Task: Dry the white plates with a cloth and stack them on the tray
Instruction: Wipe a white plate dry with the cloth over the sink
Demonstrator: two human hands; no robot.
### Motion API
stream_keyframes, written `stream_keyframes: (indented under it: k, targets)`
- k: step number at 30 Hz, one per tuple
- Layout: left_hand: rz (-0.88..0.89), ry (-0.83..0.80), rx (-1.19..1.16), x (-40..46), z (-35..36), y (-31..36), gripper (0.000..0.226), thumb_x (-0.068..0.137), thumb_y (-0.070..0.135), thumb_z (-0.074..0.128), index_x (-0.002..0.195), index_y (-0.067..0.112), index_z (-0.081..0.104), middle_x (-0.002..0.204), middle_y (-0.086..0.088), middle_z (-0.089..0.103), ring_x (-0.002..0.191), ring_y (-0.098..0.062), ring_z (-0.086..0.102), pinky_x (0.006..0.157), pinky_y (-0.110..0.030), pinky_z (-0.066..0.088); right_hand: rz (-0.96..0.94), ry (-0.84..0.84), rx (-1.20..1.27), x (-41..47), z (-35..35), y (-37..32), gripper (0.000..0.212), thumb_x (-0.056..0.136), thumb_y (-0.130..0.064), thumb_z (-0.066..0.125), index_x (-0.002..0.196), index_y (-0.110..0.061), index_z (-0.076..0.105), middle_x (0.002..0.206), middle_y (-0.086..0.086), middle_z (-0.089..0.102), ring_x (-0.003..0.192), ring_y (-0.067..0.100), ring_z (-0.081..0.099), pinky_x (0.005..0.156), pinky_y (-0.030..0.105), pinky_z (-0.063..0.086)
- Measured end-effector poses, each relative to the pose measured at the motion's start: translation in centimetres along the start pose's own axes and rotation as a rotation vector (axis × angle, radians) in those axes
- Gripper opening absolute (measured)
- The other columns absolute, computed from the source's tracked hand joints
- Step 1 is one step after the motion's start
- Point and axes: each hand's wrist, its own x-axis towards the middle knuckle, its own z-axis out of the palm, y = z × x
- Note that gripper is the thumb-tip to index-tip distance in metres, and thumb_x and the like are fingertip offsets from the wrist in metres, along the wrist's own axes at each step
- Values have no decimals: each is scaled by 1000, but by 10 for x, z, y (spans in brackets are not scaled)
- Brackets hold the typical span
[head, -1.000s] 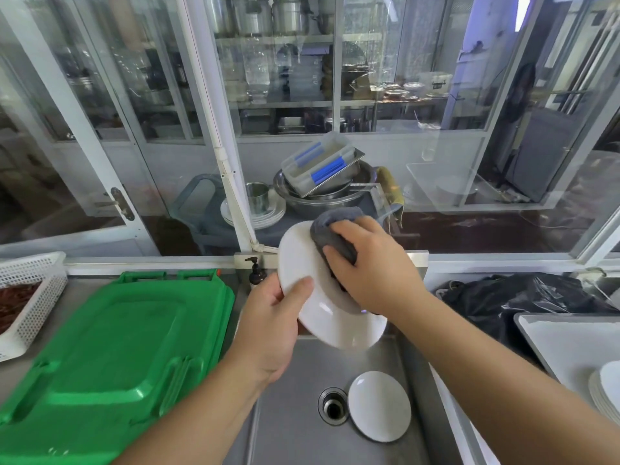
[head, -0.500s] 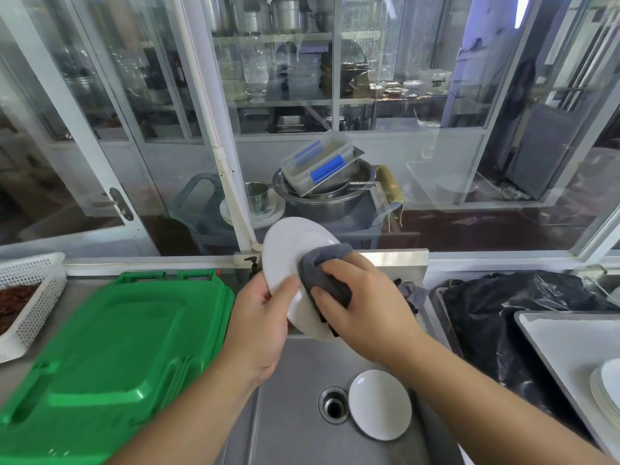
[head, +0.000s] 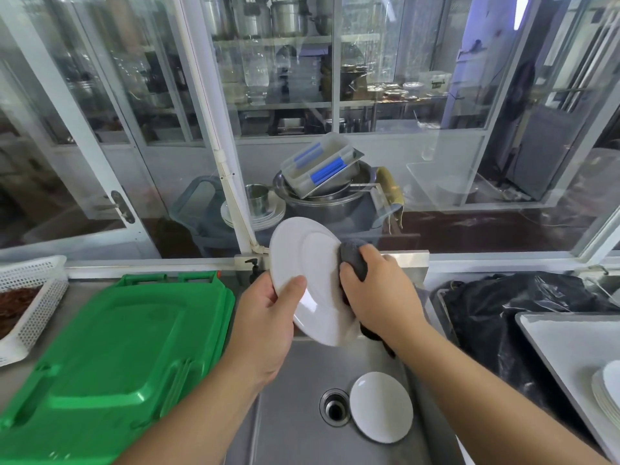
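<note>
Cloth [head: 352, 263] is shifting rim-ward; right hand [head: 379, 297] gripping it, left hand [head: 268, 317] pinching plate [head: 312, 280]. Stack [head: 607, 394] is waiting on tray [head: 563, 347]; one plate in sink [head: 380, 406] remaining.

White plate [head: 310, 280] tilted above sink, grey cloth [head: 352, 263] touching

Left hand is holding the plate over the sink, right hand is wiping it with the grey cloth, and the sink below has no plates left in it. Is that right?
Not quite. The head view shows one white plate lying in the sink beside the drain. The rest holds: left hand holds the plate, right hand wipes it with the grey cloth.
</note>
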Motion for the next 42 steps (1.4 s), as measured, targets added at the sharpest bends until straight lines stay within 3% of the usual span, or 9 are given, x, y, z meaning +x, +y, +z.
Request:
stream_keyframes:
  k: [6,11,19,24,28,30,34,39,42]
  targets:
    - [21,38,168,9,-7,-2,25,74,58,65,94,47,75,99,9,80,100,-23,74,94,-62,58,-42,-186,-2,-32,5,-2,24,94,-51,49,88,-28,47,78,-7,63,68,17,60,59,37,48]
    - [-11,33,243,17,-19,-2,32,73,60,63,93,37,73,98,4,79,103,-31,72,94,-65,56,122,-403,574,-28,-4,6,24,95,-32,63,77,-18,58,63,2,66,54,25,62,54,34,52]
    - [100,-103,577,13,-27,-1,13,96,42,60,105,35,67,95,23,72,92,3,64,75,-34,52,558,-306,1126,-7,-4,15,19,102,-26,64,109,-9,67,100,31,72,74,40,75,53,37,56]
    - [210,-255,792,3,-22,7,37,94,51,50,104,19,66,82,1,69,78,-20,63,70,-39,51,644,-304,1185,1,-9,7,26,101,-23,60,116,-3,63,83,26,76,71,47,75,63,52,61]
    - [375,-398,1006,1,-21,12,32,105,35,58,79,21,44,63,4,49,62,-27,52,55,-39,28,648,-422,1397,0,-16,9,56,102,-45,59,129,4,67,118,31,73,102,48,74,77,56,62]
    - [487,-457,1092,2,-22,16,3,105,29,59,104,30,60,76,4,61,75,-32,62,60,-36,34,618,-489,1485,-2,-19,11,73,95,-64,66,123,3,74,124,31,71,112,47,72,85,58,61]
    - [630,-557,1317,5,-21,24,56,110,28,46,163,38,32,157,10,53,130,-24,62,95,-42,56,522,-605,1565,-11,-22,8,71,86,-61,78,122,-1,75,135,31,66,122,48,67,93,61,58]
    - [734,-671,1515,7,-22,25,69,107,18,42,167,34,13,172,2,28,148,-20,46,110,-42,50,558,-481,1607,-18,-14,10,61,84,-40,80,130,-2,71,131,26,70,116,43,71,90,57,61]
    - [842,-620,1524,2,-22,29,67,95,12,64,159,25,44,156,-6,55,130,-23,65,91,-41,63,568,-385,1579,-20,-6,14,62,79,-35,79,132,-4,68,127,24,72,110,39,73,105,52,52]
